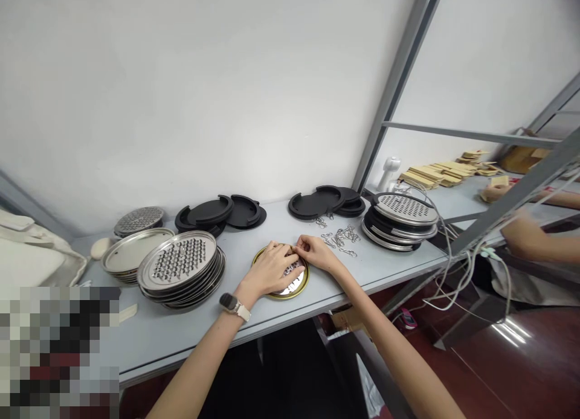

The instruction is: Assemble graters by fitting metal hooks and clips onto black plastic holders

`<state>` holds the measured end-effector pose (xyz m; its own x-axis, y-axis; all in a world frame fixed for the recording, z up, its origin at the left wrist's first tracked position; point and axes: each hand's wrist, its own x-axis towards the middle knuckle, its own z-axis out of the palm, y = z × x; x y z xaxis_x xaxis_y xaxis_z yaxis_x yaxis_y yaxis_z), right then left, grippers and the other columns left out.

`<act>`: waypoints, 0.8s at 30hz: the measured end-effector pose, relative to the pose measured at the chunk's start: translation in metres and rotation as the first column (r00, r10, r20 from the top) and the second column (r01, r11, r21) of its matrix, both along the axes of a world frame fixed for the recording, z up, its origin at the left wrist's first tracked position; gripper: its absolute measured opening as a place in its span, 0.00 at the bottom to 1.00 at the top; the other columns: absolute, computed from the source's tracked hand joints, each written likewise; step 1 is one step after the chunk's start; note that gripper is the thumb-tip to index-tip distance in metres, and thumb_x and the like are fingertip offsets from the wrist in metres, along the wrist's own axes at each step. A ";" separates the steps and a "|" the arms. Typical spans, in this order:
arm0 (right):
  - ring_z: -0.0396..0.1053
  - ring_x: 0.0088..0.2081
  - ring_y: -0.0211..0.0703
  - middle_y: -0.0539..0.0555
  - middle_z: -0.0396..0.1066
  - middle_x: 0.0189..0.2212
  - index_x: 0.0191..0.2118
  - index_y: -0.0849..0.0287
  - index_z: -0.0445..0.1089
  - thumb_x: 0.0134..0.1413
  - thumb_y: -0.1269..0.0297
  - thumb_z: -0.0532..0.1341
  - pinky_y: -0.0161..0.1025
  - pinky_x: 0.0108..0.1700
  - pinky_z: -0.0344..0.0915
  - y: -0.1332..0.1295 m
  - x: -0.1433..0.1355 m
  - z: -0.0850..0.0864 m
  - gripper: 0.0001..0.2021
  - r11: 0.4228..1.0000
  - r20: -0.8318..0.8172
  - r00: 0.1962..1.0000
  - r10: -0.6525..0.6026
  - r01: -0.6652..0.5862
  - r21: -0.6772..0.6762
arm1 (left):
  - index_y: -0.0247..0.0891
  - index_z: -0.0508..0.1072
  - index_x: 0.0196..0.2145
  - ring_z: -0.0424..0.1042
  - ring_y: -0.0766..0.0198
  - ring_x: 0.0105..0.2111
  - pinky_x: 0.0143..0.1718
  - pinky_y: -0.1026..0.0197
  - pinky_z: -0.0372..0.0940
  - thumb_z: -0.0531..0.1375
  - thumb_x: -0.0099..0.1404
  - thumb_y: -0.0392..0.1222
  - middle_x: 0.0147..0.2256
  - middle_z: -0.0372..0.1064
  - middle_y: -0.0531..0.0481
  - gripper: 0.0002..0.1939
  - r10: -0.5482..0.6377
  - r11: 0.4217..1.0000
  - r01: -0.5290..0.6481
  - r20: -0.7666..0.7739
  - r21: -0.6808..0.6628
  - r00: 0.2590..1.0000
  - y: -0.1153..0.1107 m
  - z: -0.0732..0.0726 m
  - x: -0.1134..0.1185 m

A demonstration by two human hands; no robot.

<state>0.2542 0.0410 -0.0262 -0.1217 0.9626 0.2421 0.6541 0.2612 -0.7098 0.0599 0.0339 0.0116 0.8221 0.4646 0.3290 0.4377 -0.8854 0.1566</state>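
Observation:
A round metal grater disc [296, 279] with a gold-coloured rim lies on the table in front of me, partly covered by both hands. My left hand [270, 268], wearing a wristwatch, rests across its face with the fingers and thumb apart. At the disc's far right edge, my right hand [312, 252] has thumb and fingers pinched together. What is between those fingertips is too small to make out. Just beyond the right hand lie several small metal clips [341, 235], loose on the table.
To the left stand stacks of metal grater discs [185, 259] and plain round plates [136, 250]. Black round holders [208, 211] line the wall, with more black holders [317, 201] farther right. Graters in black holders [403, 211] are stacked near the shelf post [394, 87]. Another person's hand [496, 192] shows at right.

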 end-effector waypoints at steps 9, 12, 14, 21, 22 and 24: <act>0.64 0.26 0.37 0.49 0.69 0.23 0.28 0.59 0.66 0.54 0.63 0.59 0.33 0.29 0.58 0.001 0.001 -0.003 0.07 1.000 0.010 1.000 0.005 -0.005 0.016 | 0.40 0.71 0.43 0.66 0.59 0.42 0.49 0.51 0.56 0.45 0.72 0.49 0.41 0.68 0.46 0.18 0.003 1.000 -0.003 -0.013 0.018 1.000 0.000 -0.003 0.000; 0.64 0.26 0.37 0.49 0.69 0.23 0.28 0.59 0.66 0.55 0.63 0.59 0.34 0.30 0.58 0.001 0.002 -0.005 0.07 1.000 0.008 1.000 0.007 -0.007 0.022 | 0.41 0.72 0.43 0.66 0.60 0.42 0.48 0.52 0.56 0.45 0.72 0.48 0.41 0.69 0.47 0.18 0.004 1.000 -0.004 -0.004 0.000 1.000 0.001 -0.003 -0.001; 0.64 0.25 0.37 0.49 0.69 0.23 0.28 0.59 0.66 0.55 0.63 0.59 0.33 0.29 0.58 0.001 0.002 -0.005 0.07 1.000 0.005 1.000 0.014 -0.014 0.023 | 0.41 0.72 0.44 0.67 0.60 0.43 0.49 0.52 0.56 0.45 0.72 0.47 0.41 0.70 0.47 0.17 0.003 1.000 -0.002 0.009 -0.024 1.000 0.000 -0.003 -0.002; 0.63 0.25 0.36 0.48 0.67 0.21 0.28 0.58 0.65 0.56 0.61 0.58 0.33 0.28 0.57 -0.001 0.002 -0.001 0.09 1.000 -0.005 1.000 0.030 -0.030 0.008 | 0.43 0.71 0.49 0.67 0.58 0.46 0.52 0.49 0.56 0.47 0.71 0.48 0.45 0.70 0.46 0.17 -0.009 0.995 0.013 0.038 -0.099 0.999 -0.001 -0.002 -0.007; 0.63 0.25 0.36 0.48 0.67 0.21 0.28 0.59 0.65 0.56 0.61 0.58 0.33 0.28 0.57 -0.002 0.001 -0.001 0.09 0.999 -0.006 0.999 0.031 -0.031 0.005 | 0.43 0.71 0.49 0.67 0.57 0.47 0.52 0.49 0.56 0.47 0.71 0.48 0.45 0.70 0.45 0.17 -0.011 0.995 0.014 0.037 -0.101 0.999 -0.001 -0.002 -0.008; 0.63 0.25 0.37 0.48 0.68 0.22 0.28 0.59 0.66 0.56 0.61 0.58 0.33 0.28 0.58 -0.002 0.001 0.000 0.09 0.999 -0.008 0.999 0.035 -0.035 -0.001 | 0.43 0.71 0.49 0.67 0.57 0.47 0.52 0.49 0.56 0.48 0.70 0.48 0.46 0.69 0.45 0.17 -0.012 0.995 0.015 0.034 -0.101 0.999 -0.001 -0.003 -0.008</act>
